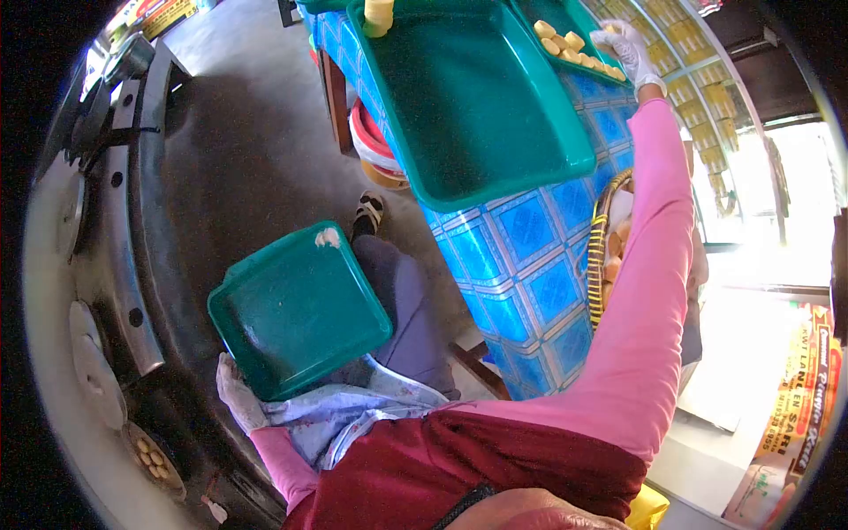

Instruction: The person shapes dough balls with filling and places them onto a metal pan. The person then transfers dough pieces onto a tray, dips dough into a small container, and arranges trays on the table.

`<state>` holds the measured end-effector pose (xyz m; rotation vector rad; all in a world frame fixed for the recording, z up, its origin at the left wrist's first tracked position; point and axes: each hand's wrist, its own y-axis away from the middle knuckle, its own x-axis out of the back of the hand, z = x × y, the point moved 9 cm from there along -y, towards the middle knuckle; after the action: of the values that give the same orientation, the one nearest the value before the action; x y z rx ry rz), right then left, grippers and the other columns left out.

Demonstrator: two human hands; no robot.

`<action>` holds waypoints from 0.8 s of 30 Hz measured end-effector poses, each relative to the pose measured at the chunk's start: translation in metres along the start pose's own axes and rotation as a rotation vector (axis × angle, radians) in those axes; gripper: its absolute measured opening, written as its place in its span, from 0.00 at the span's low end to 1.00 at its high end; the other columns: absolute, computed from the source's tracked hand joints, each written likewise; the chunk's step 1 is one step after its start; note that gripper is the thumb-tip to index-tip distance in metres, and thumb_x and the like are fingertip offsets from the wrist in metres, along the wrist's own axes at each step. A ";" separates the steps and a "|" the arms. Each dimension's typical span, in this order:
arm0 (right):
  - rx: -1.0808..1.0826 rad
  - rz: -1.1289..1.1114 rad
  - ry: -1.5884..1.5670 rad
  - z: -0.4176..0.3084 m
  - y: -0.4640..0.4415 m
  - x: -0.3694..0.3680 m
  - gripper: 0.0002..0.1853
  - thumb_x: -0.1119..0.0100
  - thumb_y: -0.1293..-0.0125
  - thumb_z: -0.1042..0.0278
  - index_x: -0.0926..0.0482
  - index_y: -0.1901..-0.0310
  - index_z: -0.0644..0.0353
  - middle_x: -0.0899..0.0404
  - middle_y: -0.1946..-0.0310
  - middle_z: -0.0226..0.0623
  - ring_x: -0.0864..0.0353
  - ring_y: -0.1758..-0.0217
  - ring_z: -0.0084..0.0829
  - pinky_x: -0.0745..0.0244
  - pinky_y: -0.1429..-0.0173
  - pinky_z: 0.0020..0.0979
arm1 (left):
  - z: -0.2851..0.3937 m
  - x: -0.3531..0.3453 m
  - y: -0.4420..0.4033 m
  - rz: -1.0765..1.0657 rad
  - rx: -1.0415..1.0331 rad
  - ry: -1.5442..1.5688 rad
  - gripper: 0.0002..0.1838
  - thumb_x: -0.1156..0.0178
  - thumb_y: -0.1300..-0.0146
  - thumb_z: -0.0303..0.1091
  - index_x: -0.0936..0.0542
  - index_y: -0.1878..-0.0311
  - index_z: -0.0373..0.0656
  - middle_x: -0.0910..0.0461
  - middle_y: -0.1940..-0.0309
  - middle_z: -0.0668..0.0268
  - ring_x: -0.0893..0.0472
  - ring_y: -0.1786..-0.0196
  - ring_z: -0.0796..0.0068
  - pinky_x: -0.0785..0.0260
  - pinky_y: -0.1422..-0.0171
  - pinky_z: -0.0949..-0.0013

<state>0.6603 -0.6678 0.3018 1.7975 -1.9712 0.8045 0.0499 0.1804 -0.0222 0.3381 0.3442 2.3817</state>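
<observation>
My left hand (237,393), in a white glove, grips the near left edge of a green tray (300,309) held low over my lap. The tray is bare apart from a whitish smear at its far corner. My right hand (629,53), also gloved, is stretched out over the far right of the table, at the edge of a smaller green tray (579,22). Yellowish dough pieces (565,44) lie along that tray. The right fingers are bent together, and what they hold, if anything, is too small to make out.
A large green tray (477,97) lies on the blue checked tablecloth (530,265), with yellow pieces (378,18) at its far left. A yellow-edged basket (599,256) stands under my right arm. A red-rimmed bucket (375,141) is beside the table; a stove counter (124,256) runs along the left.
</observation>
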 end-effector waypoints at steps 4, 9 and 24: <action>-0.079 0.120 0.228 0.037 -0.009 0.011 0.29 0.25 0.48 0.60 0.20 0.43 0.57 0.15 0.59 0.36 0.15 0.57 0.25 0.22 0.55 0.31 | -0.002 -0.003 -0.002 0.002 -0.024 -0.062 0.27 0.51 0.22 0.44 0.26 0.32 0.29 0.23 0.35 0.55 0.24 0.34 0.65 0.34 0.28 0.63; -0.011 -0.002 0.292 0.062 -0.039 -0.012 0.26 0.29 0.48 0.63 0.18 0.45 0.58 0.15 0.59 0.34 0.16 0.58 0.29 0.23 0.53 0.31 | -0.003 -0.003 -0.003 -0.067 -0.047 -0.198 0.27 0.52 0.21 0.43 0.25 0.33 0.30 0.24 0.35 0.56 0.25 0.34 0.67 0.36 0.27 0.64; 0.245 -0.003 0.410 0.008 -0.047 -0.017 0.33 0.47 0.40 0.56 0.23 0.32 0.57 0.17 0.43 0.36 0.21 0.44 0.33 0.30 0.37 0.33 | 0.017 -0.009 0.017 0.001 -0.048 -0.243 0.28 0.53 0.22 0.46 0.23 0.35 0.31 0.23 0.36 0.56 0.25 0.34 0.65 0.39 0.27 0.65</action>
<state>0.7094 -0.6609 0.2938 1.5948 -1.6598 1.3415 0.0518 0.1646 -0.0023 0.5977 0.1732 2.3137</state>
